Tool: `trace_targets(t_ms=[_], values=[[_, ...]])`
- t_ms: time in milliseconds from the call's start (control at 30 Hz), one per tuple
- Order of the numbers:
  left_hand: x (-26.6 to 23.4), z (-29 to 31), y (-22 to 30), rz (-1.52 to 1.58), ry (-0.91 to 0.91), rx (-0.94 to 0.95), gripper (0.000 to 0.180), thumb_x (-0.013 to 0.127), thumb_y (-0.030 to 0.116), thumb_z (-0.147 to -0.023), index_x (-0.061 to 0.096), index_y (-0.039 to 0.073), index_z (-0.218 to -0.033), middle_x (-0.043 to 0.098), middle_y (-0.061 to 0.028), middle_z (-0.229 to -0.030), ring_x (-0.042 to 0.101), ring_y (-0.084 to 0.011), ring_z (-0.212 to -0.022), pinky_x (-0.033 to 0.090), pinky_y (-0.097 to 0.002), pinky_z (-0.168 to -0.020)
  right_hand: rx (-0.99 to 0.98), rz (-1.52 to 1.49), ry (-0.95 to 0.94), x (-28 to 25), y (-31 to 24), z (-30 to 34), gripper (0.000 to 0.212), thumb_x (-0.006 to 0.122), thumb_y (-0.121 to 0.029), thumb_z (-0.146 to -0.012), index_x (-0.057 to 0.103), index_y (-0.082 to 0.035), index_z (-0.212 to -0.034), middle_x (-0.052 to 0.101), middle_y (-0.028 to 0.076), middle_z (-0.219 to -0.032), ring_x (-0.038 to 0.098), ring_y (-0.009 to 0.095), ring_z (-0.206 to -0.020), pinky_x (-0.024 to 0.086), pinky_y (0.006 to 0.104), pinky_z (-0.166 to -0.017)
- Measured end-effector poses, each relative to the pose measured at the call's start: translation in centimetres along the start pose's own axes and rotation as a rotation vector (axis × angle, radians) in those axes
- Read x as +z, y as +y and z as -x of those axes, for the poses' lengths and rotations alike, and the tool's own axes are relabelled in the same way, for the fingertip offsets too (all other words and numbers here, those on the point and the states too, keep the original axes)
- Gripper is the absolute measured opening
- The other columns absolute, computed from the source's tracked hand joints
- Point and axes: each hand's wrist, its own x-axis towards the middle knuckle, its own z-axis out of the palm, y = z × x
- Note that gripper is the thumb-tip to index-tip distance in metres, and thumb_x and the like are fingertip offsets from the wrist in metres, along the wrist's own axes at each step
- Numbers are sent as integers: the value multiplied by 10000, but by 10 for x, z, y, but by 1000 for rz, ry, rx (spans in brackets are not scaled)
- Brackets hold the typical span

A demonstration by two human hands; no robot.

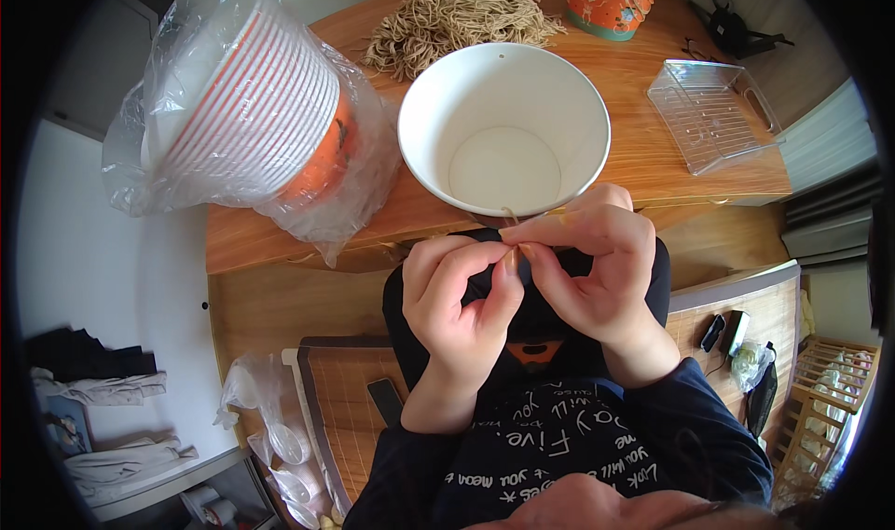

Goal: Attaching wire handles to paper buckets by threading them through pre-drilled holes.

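Note:
A large paper bucket (pixel 503 87) with a white inside stands at the table's near edge, its mouth tilted up toward me. A small hole shows high on its far wall. A short loop of beige cord (pixel 510 215) comes out at its near rim. Just below that rim my left hand (pixel 459 297) and my right hand (pixel 601 260) meet, thumbs and forefingers pinched together on the cord. Most of the held cord is hidden by the fingers. Behind the bucket lies a heap of beige cords (pixel 461 22).
On the left, a plastic bag (pixel 270 110) wraps a stack of orange and white buckets. An orange bucket (pixel 601 6) with cords over its rim stands back right. Nearby are a clear plastic tray (pixel 713 115) and a black device (pixel 736 31). A phone (pixel 384 404) lies below the table.

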Motion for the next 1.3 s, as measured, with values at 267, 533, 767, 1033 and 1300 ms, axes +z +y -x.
trace_targets(t_ms=[267,533,767,1033,1300], values=[[-1,-2,1,-8,-5,36,121,753,9,-766,707,44,-872,647,-52,-836,596,-217,-732,459,-323,-659,61,-214,-28,5,-4,5,481,672,116,-849,367,-68,-1172,737,58,-999,676,133,-931,373,327,-943],[-3,1,2,61,-29,-13,106,770,19,-798,706,22,-882,637,-77,-852,603,-203,-715,469,-301,-629,55,-180,-36,1,-2,6,451,675,102,-855,400,-84,-1160,745,52,-998,646,101,-935,384,318,-916],[-3,0,3,24,-16,27,123,774,7,-775,716,34,-879,641,-58,-847,594,-201,-721,461,-309,-638,-60,153,-102,-12,-10,-5,411,803,3,-732,617,-108,-1081,751,-49,-1016,577,117,-796,352,294,-809],[-1,1,3,-22,-11,14,195,783,-27,-709,722,63,-870,645,-40,-829,579,-201,-720,438,-316,-638,-142,296,66,-2,-8,-4,346,783,40,-631,777,-99,-947,678,-48,-803,498,122,-708,351,283,-755],[-1,2,5,-47,-15,27,202,803,5,-699,722,94,-861,641,-19,-824,565,-201,-731,433,-332,-679,-40,97,55,-1,-5,1,433,782,21,-719,561,-104,-1071,761,-45,-934,595,94,-785,354,287,-777]])
